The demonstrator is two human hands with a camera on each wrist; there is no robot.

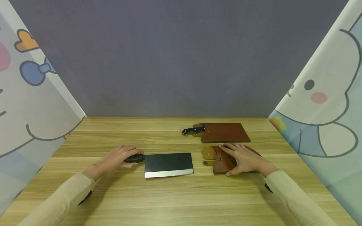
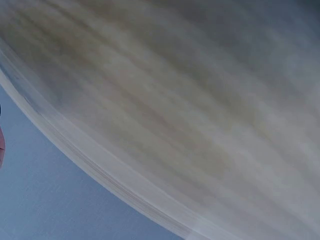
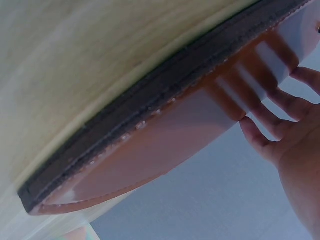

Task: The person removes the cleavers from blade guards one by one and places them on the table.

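Left hand [image 1: 124, 156] grips cleaver [image 1: 168, 162] by handle [image 1: 134, 158], clear of edge [image 1: 169, 173]; right hand [image 1: 245, 159], fingers spread, rests on near sheath [image 1: 222, 159], apparently steadying it.

Glossy leather-look sheath [image 3: 145, 160], metal cleaver blade [image 1: 169, 165]

Soft, even light; hazy wrist views.
Faint shadows lie toward the near edge of the bench [image 1: 169, 201]; glare pales the sheath [image 3: 160, 157]; the left wrist view blurs, bowing the bench's edge.
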